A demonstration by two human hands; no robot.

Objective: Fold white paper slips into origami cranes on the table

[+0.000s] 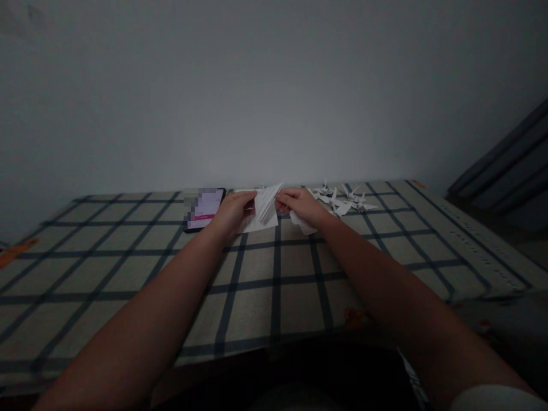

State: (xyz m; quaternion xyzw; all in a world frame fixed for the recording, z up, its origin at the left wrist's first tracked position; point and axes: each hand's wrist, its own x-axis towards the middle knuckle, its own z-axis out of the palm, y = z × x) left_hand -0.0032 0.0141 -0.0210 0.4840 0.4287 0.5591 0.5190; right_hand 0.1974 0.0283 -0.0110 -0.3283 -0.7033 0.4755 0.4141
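Between my hands is a piece of white folded paper, raised at a tilt, with several layers and creases showing. My left hand pinches its left side; the fingertips are partly hidden behind it. On the other side, my right hand has its thumb and fingers closed on the paper's upper right edge. Flat white paper lies on the table just below. Another white piece of paper shows under my right hand. Several folded paper cranes lie close together to the right.
A tablet or large phone with a lit screen, partly blurred, lies left of my left hand. A checked cloth covers the table, with orange clips at its edges. The wall stands right behind; dark draped fabric hangs at far right.
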